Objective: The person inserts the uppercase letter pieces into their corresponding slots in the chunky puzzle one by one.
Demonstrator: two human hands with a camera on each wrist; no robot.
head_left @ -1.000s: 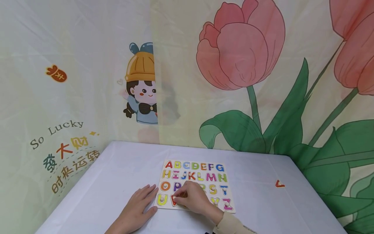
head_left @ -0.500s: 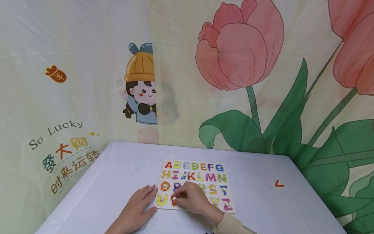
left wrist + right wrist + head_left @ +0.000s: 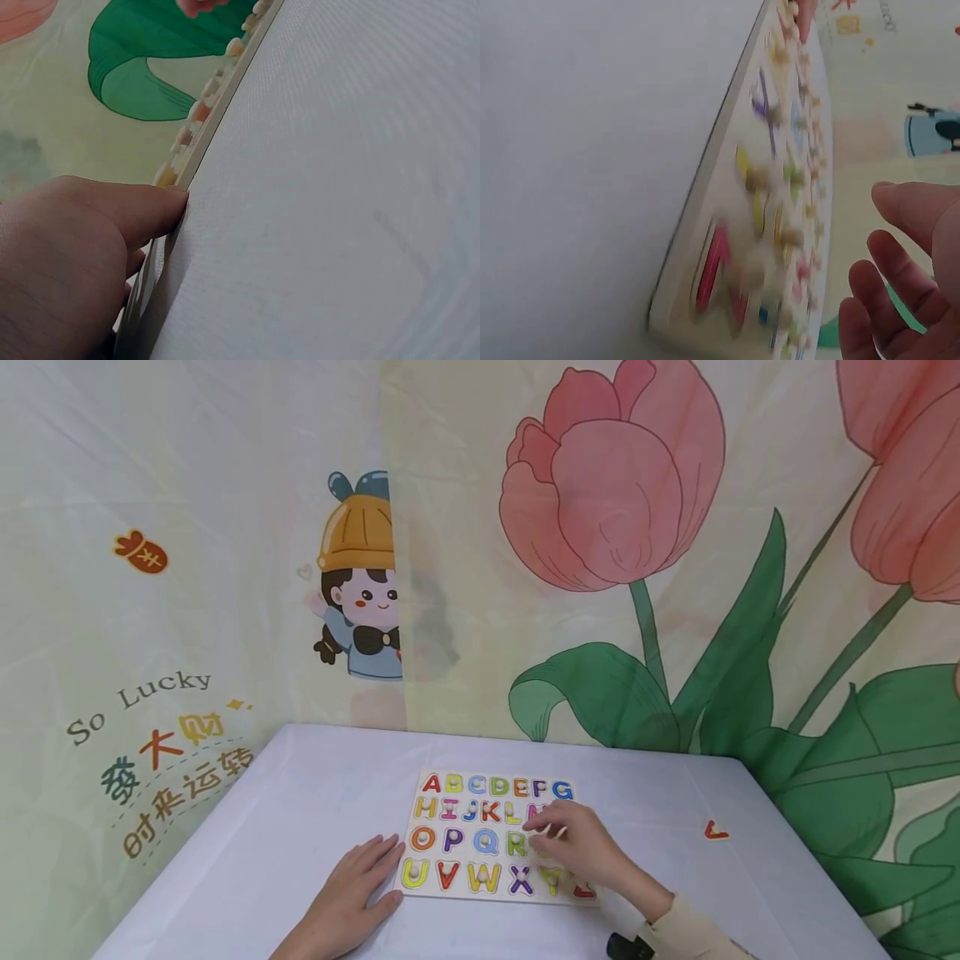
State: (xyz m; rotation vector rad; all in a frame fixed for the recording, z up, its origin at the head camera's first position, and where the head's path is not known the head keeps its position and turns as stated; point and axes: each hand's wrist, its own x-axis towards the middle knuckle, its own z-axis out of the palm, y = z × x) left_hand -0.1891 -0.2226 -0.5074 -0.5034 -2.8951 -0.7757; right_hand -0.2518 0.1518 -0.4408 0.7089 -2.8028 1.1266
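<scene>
A wooden alphabet puzzle board lies on the table, its rows of coloured letters fitted with small knobs. My left hand rests flat at the board's left side, and in the left wrist view its thumb touches the board's edge. Over the right part of the board hovers my right hand, fingers loosely bent and holding nothing; it hides some letters in the second and third rows. The red V sits in the bottom row between U and W. In the right wrist view, the bare fingers are apart from the knobs.
A loose red V-shaped piece lies on the white-covered table, right of the board. Behind the table hangs a printed curtain with tulips and a cartoon figure. A black device shows by the right sleeve.
My right hand has let go of the red V and moved right and slightly up across the board, uncovering Q, W and X. The left hand stays in place.
</scene>
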